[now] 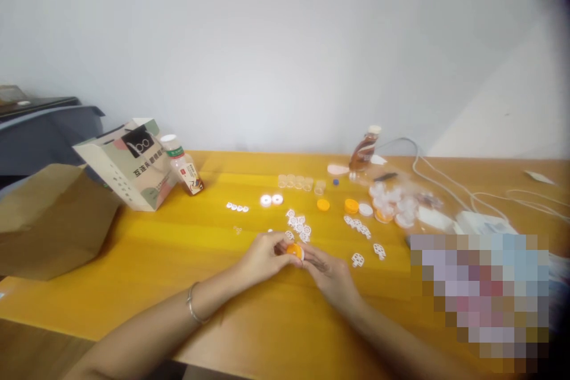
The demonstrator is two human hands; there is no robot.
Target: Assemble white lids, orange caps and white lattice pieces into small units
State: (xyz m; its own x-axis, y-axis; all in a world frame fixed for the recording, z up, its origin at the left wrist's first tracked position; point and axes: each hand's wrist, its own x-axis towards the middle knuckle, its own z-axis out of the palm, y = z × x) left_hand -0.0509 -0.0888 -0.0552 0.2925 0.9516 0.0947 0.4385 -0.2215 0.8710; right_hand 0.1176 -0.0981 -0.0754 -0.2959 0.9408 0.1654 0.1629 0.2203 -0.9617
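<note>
A small round orange piece with a white rim is held between both hands above the table. My left hand pinches it from the left with thumb and fingers. From the other side, the fingers of my right hand close on its white edge. Just beyond the hands lies a heap of white openwork plastic pieces. More such pieces form a row to the right, with two loose ones nearer. Two white rings and an orange disc sit farther back. Fine details are blurred.
Clear small cups line the back. At right are stacked orange discs, bagged white parts, a brown drink bottle and cables. A paper gift bag, another bottle and brown paper occupy the left.
</note>
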